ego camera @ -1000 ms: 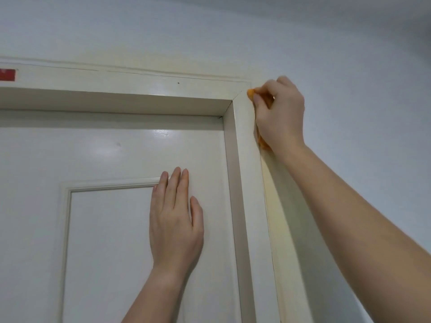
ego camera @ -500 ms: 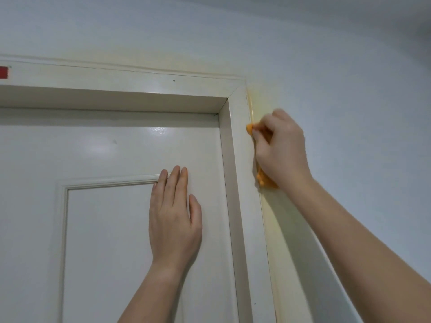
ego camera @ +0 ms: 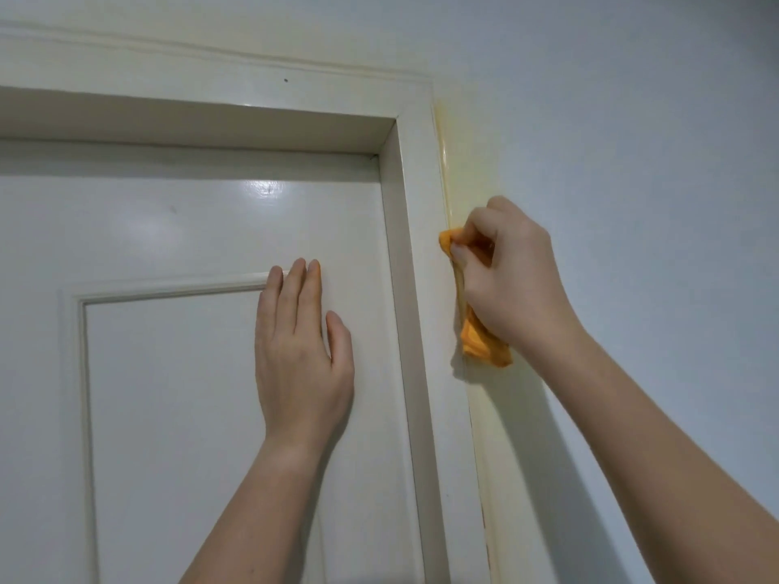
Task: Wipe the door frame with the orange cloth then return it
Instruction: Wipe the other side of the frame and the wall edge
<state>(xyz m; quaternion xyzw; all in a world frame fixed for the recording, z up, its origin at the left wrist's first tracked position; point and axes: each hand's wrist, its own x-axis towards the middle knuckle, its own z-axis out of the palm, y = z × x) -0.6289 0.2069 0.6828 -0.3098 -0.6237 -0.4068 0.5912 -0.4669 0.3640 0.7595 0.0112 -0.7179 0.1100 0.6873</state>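
Observation:
The cream door frame (ego camera: pixel 421 212) runs across the top and down the right side of a white door. My right hand (ego camera: pixel 510 280) is shut on the bunched orange cloth (ego camera: pixel 480 343), pressing it against the frame's outer right edge, well below the top corner. One end of the cloth shows above my thumb and the other hangs under my palm. My left hand (ego camera: pixel 301 351) lies flat on the door with its fingers together, holding nothing.
The white door (ego camera: pixel 189 373) has a raised inset panel. A pale grey wall (ego camera: pixel 632 141) lies to the right of the frame, with yellowish staining along the frame's outer edge.
My right hand has slid the cloth down the right side of the frame from the top corner. My left hand has stayed flat on the door.

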